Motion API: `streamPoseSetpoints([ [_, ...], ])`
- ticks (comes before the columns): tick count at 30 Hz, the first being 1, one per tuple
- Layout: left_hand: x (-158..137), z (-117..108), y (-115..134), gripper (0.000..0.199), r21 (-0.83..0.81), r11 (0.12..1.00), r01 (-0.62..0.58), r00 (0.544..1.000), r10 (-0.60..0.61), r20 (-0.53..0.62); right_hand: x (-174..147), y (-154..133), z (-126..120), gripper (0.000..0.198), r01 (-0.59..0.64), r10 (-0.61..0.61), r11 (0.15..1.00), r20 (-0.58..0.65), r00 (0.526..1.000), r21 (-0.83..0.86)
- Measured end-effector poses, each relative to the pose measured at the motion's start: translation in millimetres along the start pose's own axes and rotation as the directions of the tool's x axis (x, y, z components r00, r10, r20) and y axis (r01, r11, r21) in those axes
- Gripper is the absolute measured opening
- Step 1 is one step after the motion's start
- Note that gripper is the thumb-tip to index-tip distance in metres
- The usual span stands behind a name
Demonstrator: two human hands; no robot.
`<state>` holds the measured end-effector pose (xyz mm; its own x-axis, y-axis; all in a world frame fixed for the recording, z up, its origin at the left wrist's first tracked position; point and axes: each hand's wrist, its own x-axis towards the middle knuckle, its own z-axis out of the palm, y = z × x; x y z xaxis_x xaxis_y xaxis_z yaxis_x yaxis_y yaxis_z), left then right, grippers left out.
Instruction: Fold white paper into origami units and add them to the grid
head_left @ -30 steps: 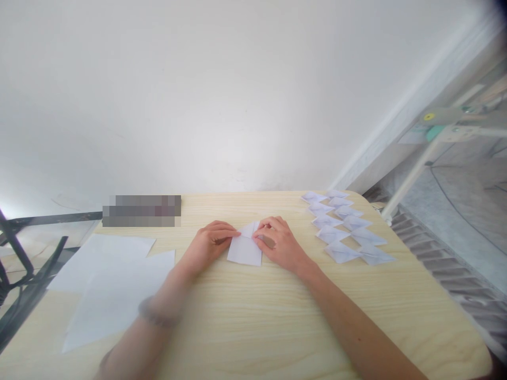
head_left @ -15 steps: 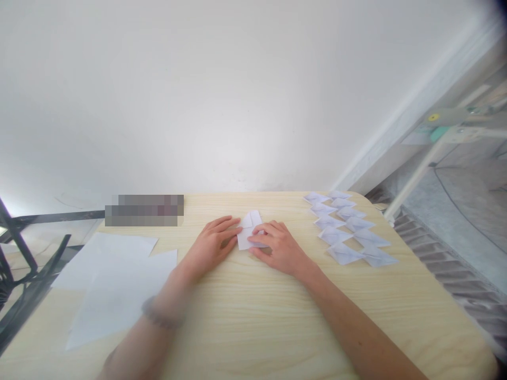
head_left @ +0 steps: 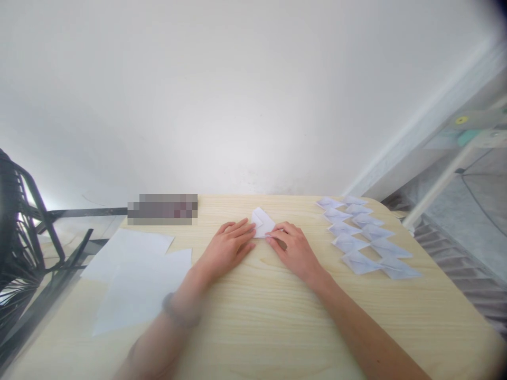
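Paper (head_left: pixel 262 220) in narrow right grip (head_left: pixel 296 250)

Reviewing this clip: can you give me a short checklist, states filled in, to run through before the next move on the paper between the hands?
1. Folded paper lying on the table between both hands: ok.
2. Left hand at the paper's left edge: ok.
3. Right hand pinching the paper's lower right corner: ok.
4. Creases pressed sharp: cannot tell, too small.
5. Finished-looking folded pieces at right apart from the right hand: ok.
6. Loose sheets untouched by the left forearm: cannot tell.
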<state>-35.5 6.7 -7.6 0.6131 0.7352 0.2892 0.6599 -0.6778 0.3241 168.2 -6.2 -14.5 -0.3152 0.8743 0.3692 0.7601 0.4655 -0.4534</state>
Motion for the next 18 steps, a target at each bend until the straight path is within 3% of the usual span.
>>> streamPoseSetpoints([
  [5, -0.8, 0.4, 2.4, 0.033, 0.017, 0.999, 0.036, 0.999, -0.036, 0.007, -0.6, 7.7, 0.4, 0.018, 0.050, -0.053, 0.988, 0.017, 0.998, 0.149],
  [9, -0.6, 0.1, 3.2, 0.033, 0.026, 0.999, 0.033, 0.999, -0.034, 0.023, 2.0, 8.9, -1.4, 0.018, -0.008, -0.001, 0.973, 0.040, 0.999, 0.230],
  [13, -0.6, -2.0, 4.6, 0.032, 0.030, 0.999, 0.010, 0.999, -0.012, 0.046, 5.4, 7.8, -0.6, 0.021, -0.101, 0.093, 0.975, 0.050, 0.994, 0.198],
  [18, -0.9, -3.8, 7.3, 0.031, 0.039, 0.999, -0.009, 0.999, 0.007, 0.049, 7.3, 8.7, 4.6, 0.019, -0.182, 0.187, 0.979, -0.042, 0.981, 0.090],
])
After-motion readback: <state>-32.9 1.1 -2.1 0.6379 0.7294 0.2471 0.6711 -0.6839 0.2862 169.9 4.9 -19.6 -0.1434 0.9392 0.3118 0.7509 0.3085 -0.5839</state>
